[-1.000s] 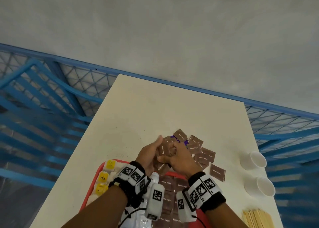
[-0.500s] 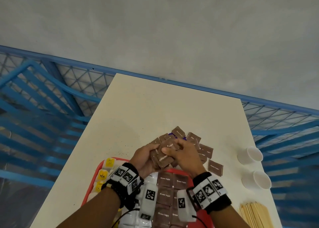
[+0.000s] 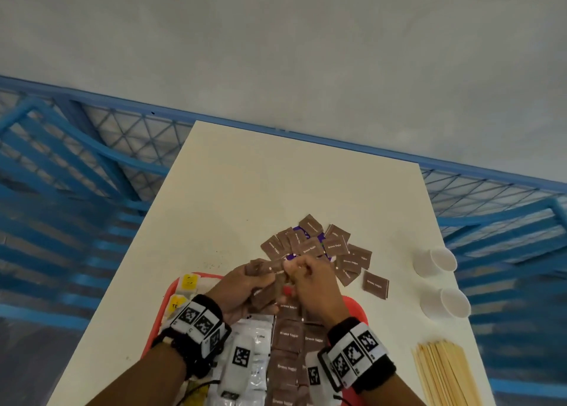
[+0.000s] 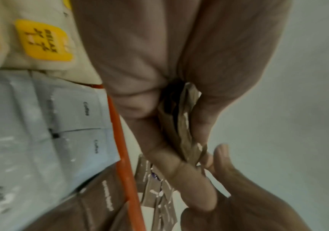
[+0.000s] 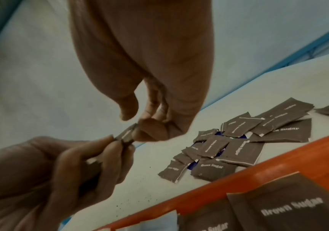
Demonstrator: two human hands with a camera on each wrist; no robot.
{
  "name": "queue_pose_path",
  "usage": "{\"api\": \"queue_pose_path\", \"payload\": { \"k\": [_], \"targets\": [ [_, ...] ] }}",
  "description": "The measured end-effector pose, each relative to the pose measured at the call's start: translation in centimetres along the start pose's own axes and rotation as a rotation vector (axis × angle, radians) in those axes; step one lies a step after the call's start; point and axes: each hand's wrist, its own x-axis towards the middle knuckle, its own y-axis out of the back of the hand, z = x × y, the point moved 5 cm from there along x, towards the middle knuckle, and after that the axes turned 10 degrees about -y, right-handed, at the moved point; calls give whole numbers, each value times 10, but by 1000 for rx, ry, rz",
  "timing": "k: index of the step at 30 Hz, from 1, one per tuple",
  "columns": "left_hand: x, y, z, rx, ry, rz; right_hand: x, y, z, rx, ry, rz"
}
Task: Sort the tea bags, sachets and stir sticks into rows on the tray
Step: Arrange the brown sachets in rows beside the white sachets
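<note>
My left hand (image 3: 264, 278) grips a small stack of brown sugar sachets (image 4: 181, 125) above the far rim of the red tray (image 3: 356, 306). My right hand (image 3: 290, 267) pinches the top end of one sachet (image 5: 128, 134) of that stack between thumb and fingertips. A loose pile of brown sugar sachets (image 3: 313, 246) lies on the table just beyond the hands. In the tray lie tea bags with yellow tags (image 3: 188, 283) at the left, white coffee sachets (image 3: 254, 344) in the middle, and brown sugar sachets (image 3: 290, 335) under my right wrist.
Two white paper cups (image 3: 435, 261) (image 3: 446, 302) stand at the table's right edge. A bundle of wooden stir sticks (image 3: 441, 372) lies near the front right corner. Blue railings surround the white table (image 3: 276, 190), whose far half is bare.
Both hands have drawn back from the loose pile toward the tray with the stack of sachets. The right hand now pinches one sachet at the stack's top.
</note>
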Motion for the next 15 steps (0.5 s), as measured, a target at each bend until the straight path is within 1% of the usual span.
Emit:
{"api": "queue_pose_path", "payload": {
  "k": [2,4,5,7,8,12,15],
  "targets": [
    [-10,7,-6,60,8,85,13,3,6,-197,-32,79],
    [-23,13,-12,94,3,125,34,14,16,-321,-102,143],
    [-29,15,-14,107,4,129,45,16,21,-390,-116,135],
    [-43,19,-16,138,13,125,59,11,32,-539,-142,73],
    [-50,21,-15,139,17,124,63,8,36,-577,-147,63],
    [-73,25,-17,49,55,130,74,2,53,-520,-233,47],
    [-82,31,-20,23,60,141,80,-2,60,-577,-255,13]
  ]
}}
